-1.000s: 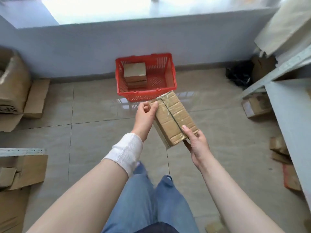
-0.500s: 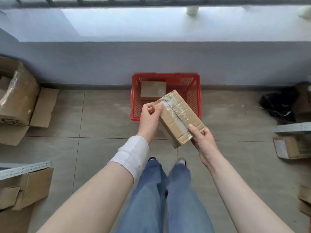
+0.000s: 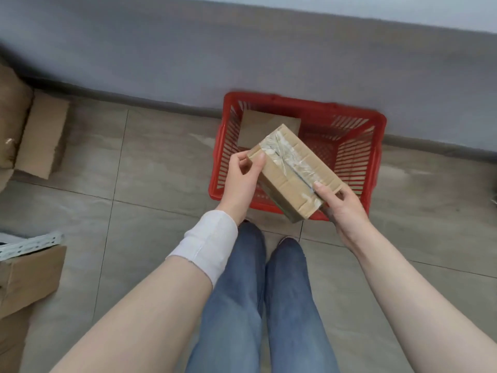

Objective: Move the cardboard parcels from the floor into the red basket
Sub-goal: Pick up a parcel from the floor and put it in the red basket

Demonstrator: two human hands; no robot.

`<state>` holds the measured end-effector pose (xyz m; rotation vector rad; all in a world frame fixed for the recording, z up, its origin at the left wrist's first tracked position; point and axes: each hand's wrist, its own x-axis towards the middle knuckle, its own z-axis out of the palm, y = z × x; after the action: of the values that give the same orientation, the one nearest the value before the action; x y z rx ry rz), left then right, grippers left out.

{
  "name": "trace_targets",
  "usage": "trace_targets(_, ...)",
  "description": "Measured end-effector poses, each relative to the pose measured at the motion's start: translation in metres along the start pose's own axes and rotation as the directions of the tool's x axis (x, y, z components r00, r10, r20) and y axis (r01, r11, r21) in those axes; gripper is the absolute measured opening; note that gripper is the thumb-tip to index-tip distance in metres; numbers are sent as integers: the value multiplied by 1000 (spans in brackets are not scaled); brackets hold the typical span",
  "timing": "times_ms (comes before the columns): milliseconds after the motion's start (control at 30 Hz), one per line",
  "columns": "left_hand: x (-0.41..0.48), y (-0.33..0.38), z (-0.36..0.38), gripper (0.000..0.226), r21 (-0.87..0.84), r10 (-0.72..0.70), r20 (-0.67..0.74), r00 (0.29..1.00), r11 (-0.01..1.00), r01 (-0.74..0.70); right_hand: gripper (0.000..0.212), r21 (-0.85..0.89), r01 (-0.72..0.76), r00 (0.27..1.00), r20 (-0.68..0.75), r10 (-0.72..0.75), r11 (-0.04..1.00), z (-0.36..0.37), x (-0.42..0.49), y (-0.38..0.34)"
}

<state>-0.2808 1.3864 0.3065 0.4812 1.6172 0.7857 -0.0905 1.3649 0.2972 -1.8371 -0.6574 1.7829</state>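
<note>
Currently a taped cardboard parcel [image 3: 293, 175] is held tilted in the air above the near part of the red basket [image 3: 377, 157], which stands on the tiled floor against the wall. Its far left corner is pinched between thumb and fingers of the left hand [image 3: 242, 179]; its near right end is clamped by the right hand [image 3: 341, 205], thumb on top and fingers underneath. Another parcel [image 3: 258, 127] already lies inside the basket. The box is judged stiff and fairly light. The glossy tape may prove slippery, so bare cardboard edges and corners are best gripped.
</note>
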Motion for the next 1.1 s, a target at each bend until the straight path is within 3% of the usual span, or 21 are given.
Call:
trace_targets(367,63,-35,-56,54,188,42,132,990,980,-67,64,-59,88,996,-18,-89,994,48,69,16)
trace_targets(567,87,-75,-59,51,279,43,41,998,959,-53,138,-213,109,976,208,-64,971,37,98,57)
trace_targets(667,90,-89,-55,48,308,28,24,999,951,-34,145,-275,63,975,221,0,959,33,111,71)
trace_targets(767,92,-96,-51,39,274,17,-29,999,962,-9,144,-200,20,953,299,41,980,34,115,72)
trace_targets(833,94,-96,-52,36,290,14,-47,999,957,0,138,-128,-16,952,300,54,992,37,114,67)
trace_targets(933,98,-102,-54,45,351,-8,-33,999,936,19,106,-79,1,986,165,12,997,40,118,68)
trace_targets(1100,114,-112,-52,43,459,-56,-2,998,887,50,68,-208,-43,988,135,72,977,45,138,85)
